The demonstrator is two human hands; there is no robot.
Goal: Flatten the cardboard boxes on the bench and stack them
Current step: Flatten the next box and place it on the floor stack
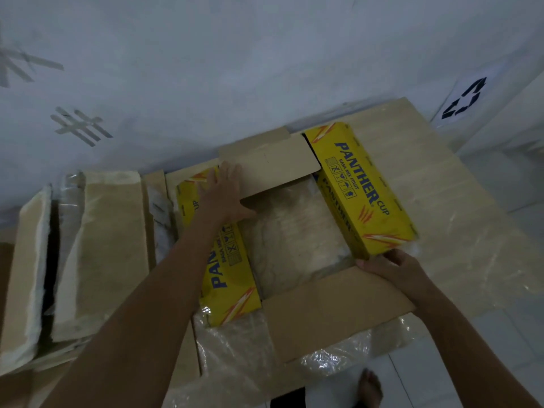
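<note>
We see a yellow box (365, 189) printed PANTHER CUP in blue, lying open in the middle of the table (459, 201), which is covered in brown cardboard and clear plastic sheet. Its two yellow long sides lean outward, the left one under our forearm, the right one tilted up; its plain brown flaps stick out at the far end and toward us, and between them the pale covered table shows through the open middle. Our left hand (222, 191) lies with fingers spread flat, pressing where the far flap meets the left yellow side. Our right hand (391, 265) curls its fingers round the near corner of the right yellow side. To the left, just beside the box, lies a stack of flat pale cardboard pieces (100, 248). A wall (235, 69) runs close behind; floor tiles (500, 334) lie open to the right.
</note>
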